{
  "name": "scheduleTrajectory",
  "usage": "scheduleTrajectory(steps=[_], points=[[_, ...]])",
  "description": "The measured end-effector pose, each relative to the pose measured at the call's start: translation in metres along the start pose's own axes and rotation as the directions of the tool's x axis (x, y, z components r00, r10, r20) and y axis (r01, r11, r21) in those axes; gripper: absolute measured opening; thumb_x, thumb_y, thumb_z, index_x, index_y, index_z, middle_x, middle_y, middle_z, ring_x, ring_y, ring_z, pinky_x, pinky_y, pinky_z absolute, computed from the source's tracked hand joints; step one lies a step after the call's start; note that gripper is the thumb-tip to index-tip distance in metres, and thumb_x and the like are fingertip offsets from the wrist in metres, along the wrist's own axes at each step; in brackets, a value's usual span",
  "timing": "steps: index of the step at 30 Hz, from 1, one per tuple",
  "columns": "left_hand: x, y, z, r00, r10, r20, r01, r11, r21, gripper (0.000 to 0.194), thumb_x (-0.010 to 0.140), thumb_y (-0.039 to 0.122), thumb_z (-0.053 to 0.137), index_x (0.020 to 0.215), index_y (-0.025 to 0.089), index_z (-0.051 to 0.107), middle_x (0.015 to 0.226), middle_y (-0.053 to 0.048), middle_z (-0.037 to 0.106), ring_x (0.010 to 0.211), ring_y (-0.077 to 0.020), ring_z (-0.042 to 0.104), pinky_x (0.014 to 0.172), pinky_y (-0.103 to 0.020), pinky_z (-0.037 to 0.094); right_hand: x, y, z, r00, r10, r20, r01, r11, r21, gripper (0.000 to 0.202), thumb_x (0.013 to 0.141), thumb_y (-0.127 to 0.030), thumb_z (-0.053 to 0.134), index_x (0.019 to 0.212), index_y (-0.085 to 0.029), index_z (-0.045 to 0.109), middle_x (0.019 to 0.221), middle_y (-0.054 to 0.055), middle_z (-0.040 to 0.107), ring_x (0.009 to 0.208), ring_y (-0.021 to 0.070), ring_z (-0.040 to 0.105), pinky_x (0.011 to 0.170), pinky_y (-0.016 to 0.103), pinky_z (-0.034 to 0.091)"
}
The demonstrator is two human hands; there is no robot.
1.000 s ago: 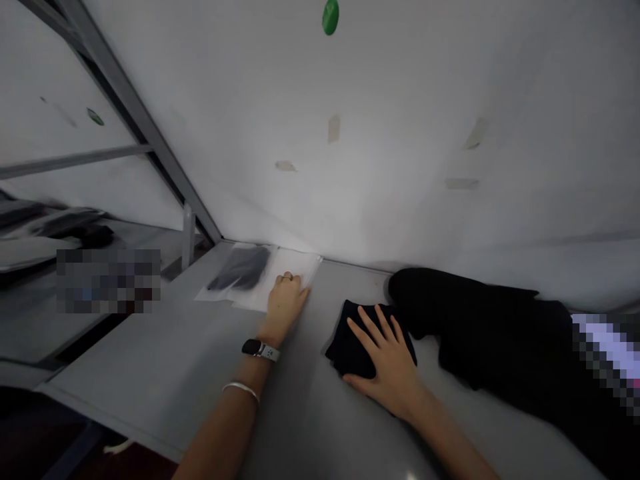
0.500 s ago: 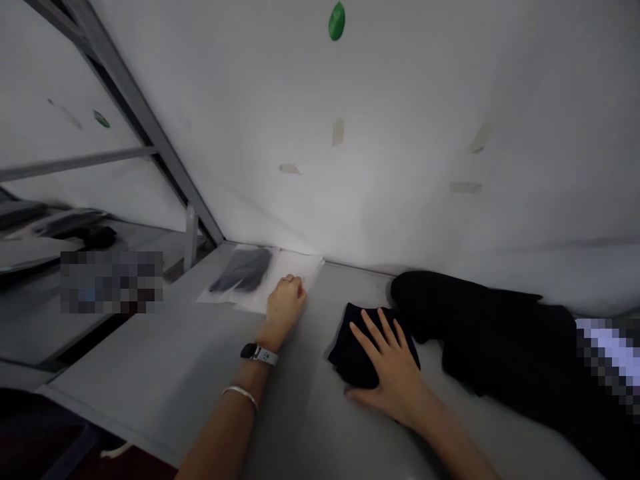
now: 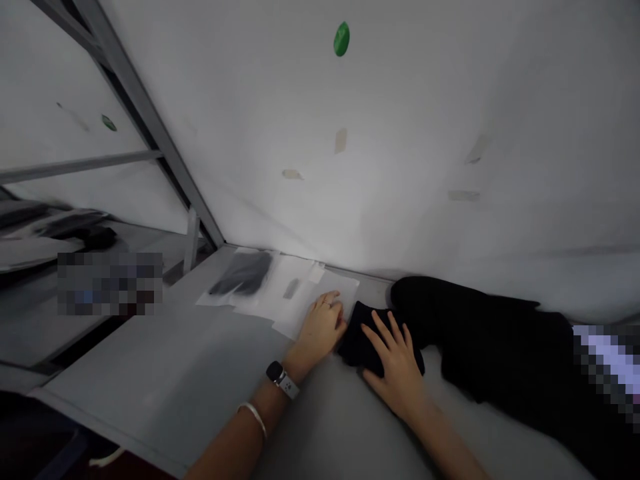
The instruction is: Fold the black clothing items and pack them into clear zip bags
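My left hand point(image 3: 321, 327), with a watch and a bangle on that arm, is closed on a clear plastic bag point(image 3: 293, 324) that lies flat on the grey table point(image 3: 200, 373). Its fingertips are partly hidden. Spread fingers of my right hand point(image 3: 397, 367) rest on a folded black cloth item point(image 3: 356, 337), just right of my left hand. Left of the held bag lies another flat bag point(image 3: 263, 301) with a small grey mark. Beyond that is a bag with a folded dark item point(image 3: 245, 272) inside.
A heap of black fabric point(image 3: 490, 333) covers the table's right side. A white wall point(image 3: 400, 133) with tape scraps stands along the back. On the left are a grey metal frame point(image 3: 145, 120) and a neighbouring table point(image 3: 30, 333) with dark and white things.
My left hand has moved right, drawing a plastic bag out beside the others, toward the black cloth. My right hand stays spread on the cloth.
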State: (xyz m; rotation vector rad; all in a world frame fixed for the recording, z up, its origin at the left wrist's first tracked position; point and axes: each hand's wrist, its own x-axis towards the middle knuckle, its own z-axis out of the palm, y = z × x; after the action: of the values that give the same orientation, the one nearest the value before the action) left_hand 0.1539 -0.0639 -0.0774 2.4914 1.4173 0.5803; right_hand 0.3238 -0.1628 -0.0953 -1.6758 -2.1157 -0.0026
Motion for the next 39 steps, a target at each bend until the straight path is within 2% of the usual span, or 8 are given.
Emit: scheduleTrajectory(steps=[8,11,15,18,22,27,31,39], points=[[0.003,-0.003,0.011,1.000,-0.026,-0.010,0.023,0.975,-0.221,0.015,0.073,0.005,0.055,0.065,0.017,0.055,0.126,-0.011,0.056,0.118,-0.0265,0.051,0.100,-0.044,0.040,-0.002,0.011,0.006,0.973,0.131,-0.191,-0.069,0.951,0.303,0.051,0.080,-0.016,0.044,0.130,-0.022,0.052,0.140,0.009,0.052,0.138,0.0295,0.037,0.109,0.061,0.028],[0.002,0.000,0.013,1.000,0.016,0.014,-0.010,0.946,-0.324,0.014,0.073,0.006,0.056,0.065,0.017,0.058,0.125,-0.010,0.057,0.118,-0.0261,0.050,0.100,-0.044,0.040,-0.001,0.010,0.002,0.969,0.137,-0.204,-0.061,0.938,0.343,0.053,0.079,-0.015,0.042,0.131,-0.022,0.052,0.141,0.008,0.051,0.137,0.0278,0.037,0.111,0.059,0.025],[0.000,0.002,0.012,0.997,0.080,0.021,-0.061,0.886,-0.459,0.012,0.080,0.011,0.054,0.081,0.018,0.063,0.123,-0.010,0.058,0.117,-0.0241,0.051,0.102,-0.042,0.039,0.002,0.005,-0.006,0.999,0.007,-0.041,0.002,0.979,0.204,0.067,0.075,-0.015,0.046,0.141,-0.026,0.041,0.153,0.003,0.034,0.144,0.0305,0.020,0.111,0.063,0.019],[0.001,0.001,0.011,0.999,0.036,-0.030,-0.047,0.826,-0.562,0.011,0.084,0.014,0.051,0.078,0.018,0.059,0.126,-0.010,0.054,0.119,-0.0227,0.050,0.103,-0.040,0.039,0.004,0.000,-0.010,0.997,-0.032,0.069,0.026,0.996,0.086,0.075,0.074,-0.016,0.048,0.146,-0.029,0.033,0.157,-0.001,0.025,0.146,0.0326,0.010,0.110,0.066,0.016],[0.004,0.000,0.011,0.991,-0.079,-0.106,-0.005,0.779,-0.627,0.014,0.086,0.017,0.050,0.072,0.018,0.053,0.122,-0.009,0.054,0.117,-0.0219,0.050,0.105,-0.042,0.036,0.005,0.001,-0.014,0.985,-0.072,0.160,0.069,0.997,0.022,0.081,0.070,-0.016,0.048,0.147,-0.031,0.031,0.157,-0.005,0.021,0.146,0.0334,0.007,0.110,0.067,0.013],[0.005,0.004,0.005,0.995,0.003,-0.100,-0.067,0.760,-0.647,0.015,0.088,0.019,0.048,0.073,0.019,0.051,0.124,-0.008,0.055,0.118,-0.0213,0.050,0.105,-0.041,0.036,0.008,0.005,-0.020,0.957,-0.165,0.238,0.161,0.986,0.036,0.081,0.070,-0.018,0.049,0.147,-0.033,0.031,0.157,-0.008,0.022,0.146,0.0315,0.007,0.111,0.066,0.012],[0.004,0.007,0.002,0.995,0.092,-0.042,-0.097,0.765,-0.637,0.012,0.087,0.019,0.048,0.076,0.019,0.052,0.126,-0.008,0.056,0.120,-0.0218,0.050,0.105,-0.042,0.036,0.008,0.003,-0.017,0.971,-0.105,0.217,0.107,0.994,0.000,0.080,0.072,-0.017,0.049,0.148,-0.033,0.028,0.157,-0.007,0.021,0.146,0.0315,0.007,0.111,0.066,0.014],[0.004,0.006,-0.001,0.994,0.101,-0.045,-0.108,0.822,-0.559,0.012,0.081,0.011,0.051,0.072,0.019,0.050,0.120,-0.006,0.059,0.115,-0.0205,0.052,0.101,-0.038,0.039,0.018,-0.004,0.002,0.984,0.147,0.103,-0.135,0.984,-0.118,0.067,0.081,-0.018,0.050,0.145,-0.033,0.036,0.157,-0.001,0.025,0.144,0.0370,0.014,0.102,0.068,0.029]])
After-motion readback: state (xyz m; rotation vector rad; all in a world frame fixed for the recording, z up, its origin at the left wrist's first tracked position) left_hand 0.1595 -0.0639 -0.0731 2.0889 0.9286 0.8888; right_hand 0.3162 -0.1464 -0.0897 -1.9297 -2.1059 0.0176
